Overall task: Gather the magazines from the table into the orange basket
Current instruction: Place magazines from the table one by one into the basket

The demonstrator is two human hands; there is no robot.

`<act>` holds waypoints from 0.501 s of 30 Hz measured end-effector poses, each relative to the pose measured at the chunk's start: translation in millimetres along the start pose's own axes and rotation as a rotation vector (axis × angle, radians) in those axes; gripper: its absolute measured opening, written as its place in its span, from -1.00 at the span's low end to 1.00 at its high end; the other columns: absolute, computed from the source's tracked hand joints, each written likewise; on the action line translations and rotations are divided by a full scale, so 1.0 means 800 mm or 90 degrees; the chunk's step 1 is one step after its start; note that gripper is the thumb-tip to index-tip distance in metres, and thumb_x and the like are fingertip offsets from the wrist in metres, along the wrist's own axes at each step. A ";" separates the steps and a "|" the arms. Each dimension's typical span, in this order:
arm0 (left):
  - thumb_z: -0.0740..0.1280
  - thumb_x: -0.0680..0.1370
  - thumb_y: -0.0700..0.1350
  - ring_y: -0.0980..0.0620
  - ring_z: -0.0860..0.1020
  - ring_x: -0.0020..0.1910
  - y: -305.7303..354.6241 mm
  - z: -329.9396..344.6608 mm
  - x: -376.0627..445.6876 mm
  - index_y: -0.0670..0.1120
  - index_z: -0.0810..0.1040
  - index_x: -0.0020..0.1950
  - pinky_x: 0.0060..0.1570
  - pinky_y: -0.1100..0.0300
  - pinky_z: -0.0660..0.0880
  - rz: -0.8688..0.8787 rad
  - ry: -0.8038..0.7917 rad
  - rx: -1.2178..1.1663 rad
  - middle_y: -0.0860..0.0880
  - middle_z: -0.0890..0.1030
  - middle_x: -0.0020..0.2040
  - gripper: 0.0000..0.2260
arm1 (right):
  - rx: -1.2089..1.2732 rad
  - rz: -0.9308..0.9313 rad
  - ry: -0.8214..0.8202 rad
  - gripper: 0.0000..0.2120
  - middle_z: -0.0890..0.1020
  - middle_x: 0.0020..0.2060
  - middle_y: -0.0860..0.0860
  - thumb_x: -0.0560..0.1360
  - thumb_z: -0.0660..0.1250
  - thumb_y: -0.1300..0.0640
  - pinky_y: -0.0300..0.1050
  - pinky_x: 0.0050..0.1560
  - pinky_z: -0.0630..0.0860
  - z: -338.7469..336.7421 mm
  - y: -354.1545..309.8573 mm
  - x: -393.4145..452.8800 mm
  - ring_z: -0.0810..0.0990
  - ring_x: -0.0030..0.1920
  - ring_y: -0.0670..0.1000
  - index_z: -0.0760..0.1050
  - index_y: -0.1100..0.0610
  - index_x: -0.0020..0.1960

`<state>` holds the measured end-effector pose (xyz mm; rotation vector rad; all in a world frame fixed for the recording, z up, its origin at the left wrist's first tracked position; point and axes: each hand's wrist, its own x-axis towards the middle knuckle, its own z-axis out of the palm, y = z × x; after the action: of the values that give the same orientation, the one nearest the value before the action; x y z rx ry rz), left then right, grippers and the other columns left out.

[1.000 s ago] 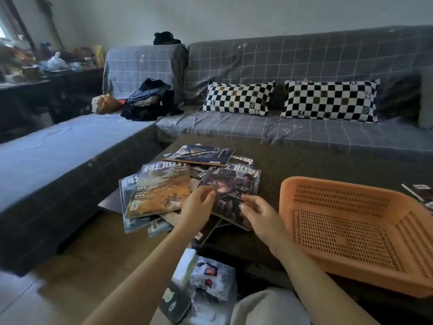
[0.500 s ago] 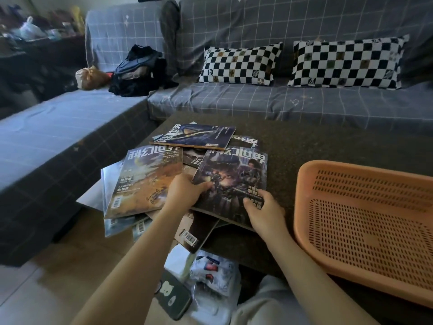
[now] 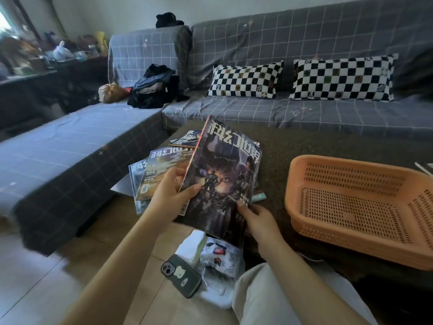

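On a dark desk (image 3: 328, 146) before a gray sofa (image 3: 304, 43), the left hand (image 3: 172, 192) and right hand (image 3: 257, 218) grip a tilted magazine (image 3: 225, 174), left of the orange basket (image 3: 360, 207).

The table (image 3: 328, 146) is dark and speckled. An orange basket (image 3: 360, 207) sits on its right side. A pile of magazines (image 3: 161, 170) lies on the left side, and some stick out over the edge. At the far right edge a bit of something flat shows (image 3: 425, 166). On the floor (image 3: 46, 277) beside the table lie a phone (image 3: 181, 275) and a white bag (image 3: 220, 261).
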<state>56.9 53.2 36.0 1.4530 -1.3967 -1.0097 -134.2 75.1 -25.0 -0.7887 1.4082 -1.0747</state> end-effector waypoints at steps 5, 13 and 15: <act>0.42 0.38 0.09 0.03 0.69 -0.16 0.036 -0.028 -0.041 0.12 0.42 0.02 -0.28 0.14 0.62 0.093 -0.007 0.007 -0.03 0.67 -0.02 -0.71 | 0.090 -0.033 -0.042 -0.62 0.64 0.06 0.08 0.42 0.41 -0.07 0.15 0.18 0.48 -0.007 -0.026 -0.031 0.60 0.08 0.12 0.52 0.06 0.17; 0.40 0.49 -0.04 0.02 0.67 -0.10 0.073 0.030 -0.043 0.22 0.40 0.04 -0.24 0.11 0.62 0.143 -0.021 -0.026 0.00 0.63 0.03 -0.75 | 0.088 -0.186 0.080 -0.78 0.65 -0.04 0.03 0.44 0.41 0.02 0.12 -0.01 0.59 -0.090 -0.076 -0.066 0.65 -0.05 0.05 0.48 0.01 0.05; 0.41 0.49 -0.07 0.01 0.68 -0.10 0.079 0.062 -0.037 0.25 0.42 0.06 -0.22 0.07 0.64 0.156 -0.046 -0.044 -0.01 0.64 0.05 -0.72 | 0.083 -0.203 0.114 -0.81 0.64 -0.03 0.01 0.45 0.40 0.02 0.12 -0.02 0.59 -0.119 -0.084 -0.070 0.64 -0.04 0.04 0.46 -0.03 0.01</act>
<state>-10.6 79.8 81.0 1.1725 -1.5333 -0.9513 -228.3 118.8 52.5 -0.8567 1.3732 -1.4988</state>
